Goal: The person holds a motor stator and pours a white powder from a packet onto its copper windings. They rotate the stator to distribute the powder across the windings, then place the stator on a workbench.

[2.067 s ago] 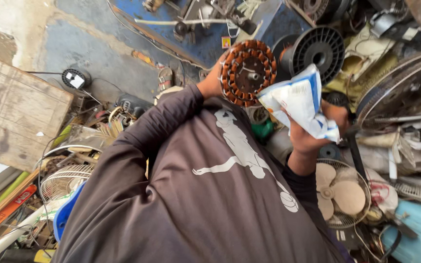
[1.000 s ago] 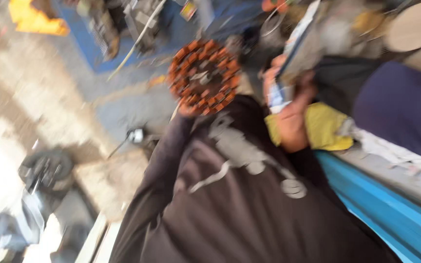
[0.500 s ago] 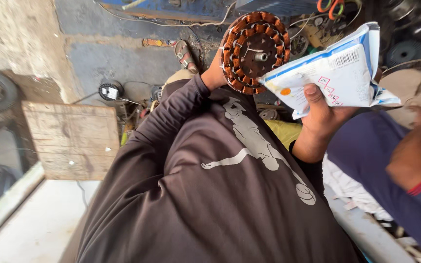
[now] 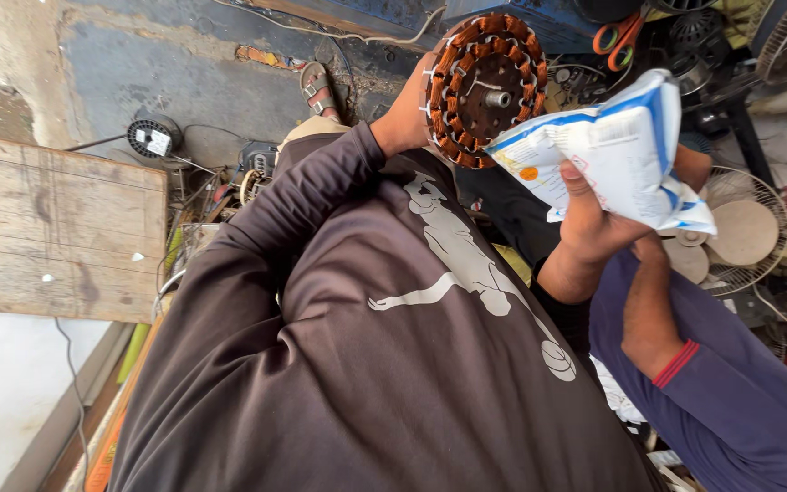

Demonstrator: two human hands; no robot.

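A dark brown long-sleeved shirt with a pale printed animal shape [image 4: 384,364] fills the centre and lower part of the frame and hides most of what lies beneath it. At the left edge sits a weathered wooden board [image 4: 61,237], with grey concrete floor [image 4: 202,82] above it in the upper left. In the lower right, a second person's arm in a navy blue sleeve with a red cuff [image 4: 712,383] reaches upward, and its hand goes behind the packet. The right side is crowded with wire fan guards [image 4: 758,237] and loose parts. A brown sandal [image 4: 319,89] lies on the floor at upper centre, and orange-handled scissors [image 4: 619,35] sit at the top right.

At upper centre, the left hand [image 4: 407,114] is clamped on the edge of a round fan stator wound with copper-coloured wire coils [image 4: 485,87], held up with its face and centre shaft showing. Just right of it, the right hand [image 4: 594,219] is closed around a white and blue plastic packet [image 4: 617,150], gripping from below. The packet's left corner overlaps the stator's lower right edge.
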